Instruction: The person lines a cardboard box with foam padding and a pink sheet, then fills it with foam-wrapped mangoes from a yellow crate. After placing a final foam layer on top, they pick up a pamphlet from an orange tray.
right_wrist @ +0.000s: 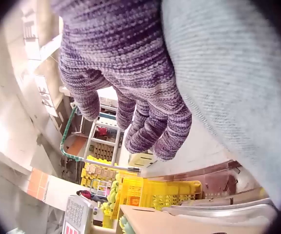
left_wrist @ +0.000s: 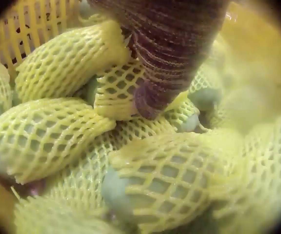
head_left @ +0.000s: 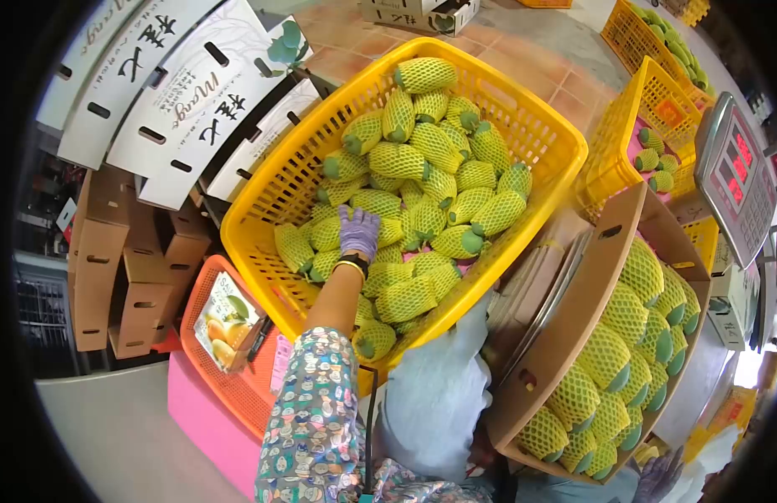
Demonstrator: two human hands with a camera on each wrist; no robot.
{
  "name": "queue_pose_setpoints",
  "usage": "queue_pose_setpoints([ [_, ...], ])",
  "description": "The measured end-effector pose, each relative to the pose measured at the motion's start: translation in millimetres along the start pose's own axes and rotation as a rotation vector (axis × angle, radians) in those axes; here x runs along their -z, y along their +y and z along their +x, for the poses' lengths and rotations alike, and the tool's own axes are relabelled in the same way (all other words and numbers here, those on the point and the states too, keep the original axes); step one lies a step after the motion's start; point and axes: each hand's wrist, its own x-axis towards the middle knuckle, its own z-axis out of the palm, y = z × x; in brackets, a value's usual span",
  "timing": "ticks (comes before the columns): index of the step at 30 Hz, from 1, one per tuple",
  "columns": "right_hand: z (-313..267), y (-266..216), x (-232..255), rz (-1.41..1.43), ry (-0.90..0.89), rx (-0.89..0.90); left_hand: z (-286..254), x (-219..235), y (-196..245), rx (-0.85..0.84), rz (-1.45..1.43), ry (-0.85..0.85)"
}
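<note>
My left hand [head_left: 360,232], in a purple knit glove, reaches into a large yellow crate [head_left: 564,151] piled with green mangoes in yellow foam nets. Its fingers lie spread over a netted mango [head_left: 327,234] near the middle of the pile. From the left wrist, a gloved digit touches the net of one mango [left_wrist: 118,92], with another mango [left_wrist: 160,178] close in front; the other fingers are mostly hidden. Beside a grey trouser leg [right_wrist: 228,87] hangs my right hand [right_wrist: 126,83], also gloved, its fingers loosely bent around nothing.
A cardboard box [head_left: 564,335] of netted mangoes stands to the right, with a digital scale [head_left: 738,180] behind it. An orange tray [head_left: 221,386] holding a leaflet sits left of the crate. White printed cartons [head_left: 187,101] lean at the back left; more yellow crates [head_left: 657,109] stand back right.
</note>
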Motion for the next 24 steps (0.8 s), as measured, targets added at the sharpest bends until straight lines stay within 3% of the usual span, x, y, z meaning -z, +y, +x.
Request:
queue_pose_setpoints([
  [5,4.5,-1.1,3.9,0.028,-0.240,-0.089,7.8,9.0,13.8,0.155,-0.175,-0.013],
  [9,4.8,-3.6,6.1,-0.008,-0.082,-0.054,-2.8,26.7,7.8,0.122,-0.137,-0.071],
  [11,6.2,-4.3,9.0,-0.005,-0.135,-0.073,-10.7,23.3,8.3,0.114,-0.129,-0.035],
  [14,6.0,-2.9,8.5,0.034,-0.191,-0.084,-34.7,39.6,5.9,-0.206,-0.233,0.138],
  [15,5.4,-2.4,8.3,0.056,-0.192,-0.083,-35.8,32.9,6.9,-0.380,-0.256,0.090],
  [16,10.1,-1.9,14.1,0.055,-0.193,-0.087,-42.9,36.0,7.1,-0.505,-0.380,-0.146],
  [18,24.2,-1.2,26.3,-0.170,0.182,0.009,-55.6,15.5,17.8,-0.663,-0.374,-0.313],
  [19,24.8,-1.9,28.9,-0.168,0.178,0.010,-62.8,6.6,23.9,-0.661,-0.375,-0.309],
  [21,20.3,-0.4,26.6,-0.211,0.138,0.028,-70.4,-3.1,36.3,-0.587,-0.265,-0.099],
  [22,15.5,0.4,23.0,-0.206,0.141,0.032,-63.5,-6.1,45.3,-0.533,-0.260,-0.170],
  [24,4.6,5.8,-4.6,-0.251,0.151,0.074,-74.1,-5.8,50.0,-0.469,-0.268,-0.099],
])
